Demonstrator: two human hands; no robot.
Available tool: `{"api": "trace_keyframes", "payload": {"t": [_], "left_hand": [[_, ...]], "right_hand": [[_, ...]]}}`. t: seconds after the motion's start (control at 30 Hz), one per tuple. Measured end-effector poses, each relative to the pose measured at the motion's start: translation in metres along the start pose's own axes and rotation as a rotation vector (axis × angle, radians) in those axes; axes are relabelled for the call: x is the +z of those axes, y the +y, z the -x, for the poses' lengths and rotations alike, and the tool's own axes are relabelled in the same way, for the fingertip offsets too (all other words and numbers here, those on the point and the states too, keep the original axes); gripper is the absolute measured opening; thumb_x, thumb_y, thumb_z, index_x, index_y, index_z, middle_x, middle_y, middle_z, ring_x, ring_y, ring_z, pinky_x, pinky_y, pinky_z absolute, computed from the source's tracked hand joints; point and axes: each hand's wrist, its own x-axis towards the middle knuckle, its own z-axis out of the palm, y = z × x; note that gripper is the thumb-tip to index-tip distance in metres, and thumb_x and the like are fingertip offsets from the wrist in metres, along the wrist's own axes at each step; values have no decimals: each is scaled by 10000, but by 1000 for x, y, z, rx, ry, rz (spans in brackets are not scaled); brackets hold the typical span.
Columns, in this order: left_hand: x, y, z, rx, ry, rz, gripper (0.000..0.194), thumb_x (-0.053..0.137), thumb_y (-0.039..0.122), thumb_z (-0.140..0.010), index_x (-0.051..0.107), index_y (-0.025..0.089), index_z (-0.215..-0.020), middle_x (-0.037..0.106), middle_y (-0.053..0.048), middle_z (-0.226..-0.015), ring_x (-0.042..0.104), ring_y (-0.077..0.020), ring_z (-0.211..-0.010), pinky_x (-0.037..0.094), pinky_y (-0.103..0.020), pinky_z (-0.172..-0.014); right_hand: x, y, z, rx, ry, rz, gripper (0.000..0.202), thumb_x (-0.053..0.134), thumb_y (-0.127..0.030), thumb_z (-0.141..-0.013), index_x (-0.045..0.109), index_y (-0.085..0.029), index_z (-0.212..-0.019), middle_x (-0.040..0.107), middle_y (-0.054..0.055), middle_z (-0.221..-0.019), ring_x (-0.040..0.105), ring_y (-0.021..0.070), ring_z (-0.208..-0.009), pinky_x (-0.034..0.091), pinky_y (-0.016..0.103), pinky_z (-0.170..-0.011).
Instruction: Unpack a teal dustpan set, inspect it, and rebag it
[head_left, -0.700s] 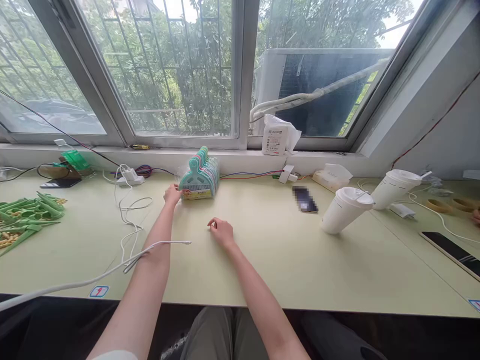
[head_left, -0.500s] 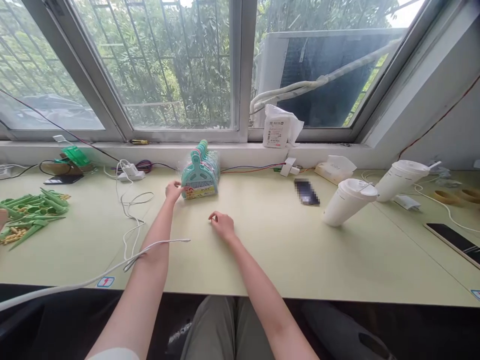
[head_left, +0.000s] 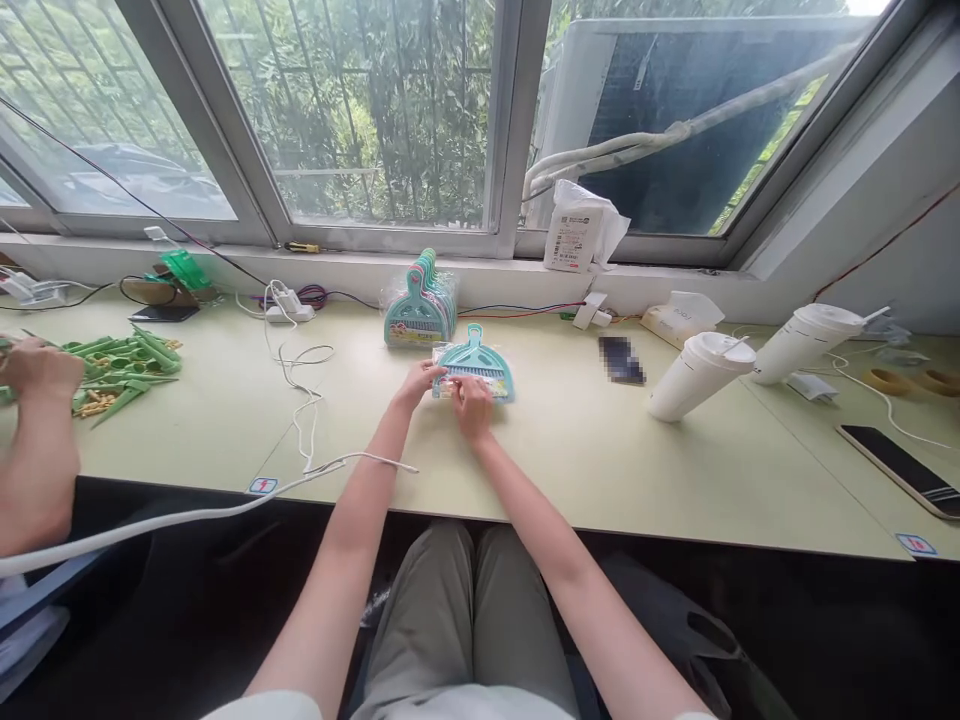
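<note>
Both hands now hold one dustpan set (head_left: 474,370).

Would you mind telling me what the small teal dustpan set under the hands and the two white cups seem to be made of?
The dustpan set looks like moulded matte plastic in a clear glossy wrapper, judging by its sheen. Both hands touch it. The white cups look like matte paper with plastic lids, though that is uncertain.

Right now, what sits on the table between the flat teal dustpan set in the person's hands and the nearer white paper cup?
A dark phone lies flat between the teal dustpan set and the white paper cup; otherwise bare table, in the head view.
</note>
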Motion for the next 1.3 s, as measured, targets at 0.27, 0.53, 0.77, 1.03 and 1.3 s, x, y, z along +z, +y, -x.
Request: {"api": "trace_keyframes", "payload": {"t": [0.27, 0.53, 0.77, 1.03, 1.3], "left_hand": [[28, -24, 6, 50, 130, 197, 529, 780, 343, -557, 645, 127, -1020, 680, -41, -773, 609, -136, -647, 475, -249, -591], [24, -26, 0, 145, 162, -46, 353, 590, 399, -821, 628, 144, -1063, 666, -126, -1034, 635, -225, -943, 497, -358, -815], [-26, -39, -33, 127, 775, -661, 294, 537, 61, -746, 571, 157, -1022, 468, -152, -1208, 463, -270, -1201, 348, -396, -1040], [-38, -31, -101, 105, 517, -982, 377, 582, 153, -769, 485, 102, -1129, 412, -208, -1261, 440, -317, -1212, 328, -437, -1034], [-36, -11, -155, -20, 434, -1101, 593, 360, 535, -898, 424, 51, -1236, 365, -294, -1380, 346, -393, -1300, 287, -507, -1024]], "right_hand": [[-26, 35, 4, -230, 35, 292, 308, 448, -301, -930, 540, -234, -1216, 570, 74, -1259, 432, 222, -1231, 133, 454, -1112], [-34, 84, -5, -297, -10, 364, 468, 419, -45, -846, 601, -273, -1211, 644, 27, -1217, 579, 201, -1081, 393, 336, -932], [-29, 93, -10, -123, -9, 380, 530, 441, 23, -766, 644, -284, -1147, 673, -2, -1167, 599, 203, -999, 394, 308, -839], [-28, 94, -17, -108, -75, 358, 540, 437, 36, -727, 628, -271, -1128, 649, -2, -1186, 544, 202, -1045, 353, 321, -864], [-30, 93, -22, -84, -109, 342, 517, 446, 31, -743, 607, -276, -1127, 632, 16, -1171, 520, 199, -1040, 344, 320, -868]]}}
